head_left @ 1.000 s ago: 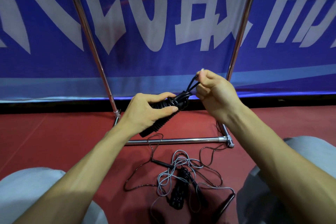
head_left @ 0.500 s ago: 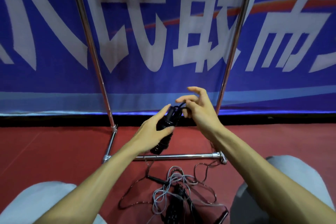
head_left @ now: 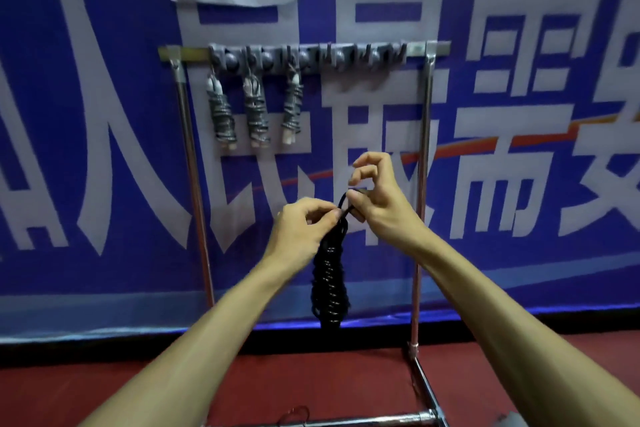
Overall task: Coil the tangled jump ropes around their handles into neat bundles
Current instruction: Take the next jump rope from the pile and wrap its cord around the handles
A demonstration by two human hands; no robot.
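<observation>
At frame centre my left hand (head_left: 304, 225) pinches the top of the black rope bundle (head_left: 329, 281), and my right hand (head_left: 377, 204) pinches its loop (head_left: 344, 202). I judge it light, soft and springy, best held by that loop. Its long axis hangs vertical, loop upward, below the farther hook rail (head_left: 381, 54).

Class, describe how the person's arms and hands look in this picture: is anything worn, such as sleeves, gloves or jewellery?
Both arms are bare as far as the picture's edge, and no sleeves show. The left hand and the right hand wear no gloves. No ring, watch or wristband is visible on either.
</observation>
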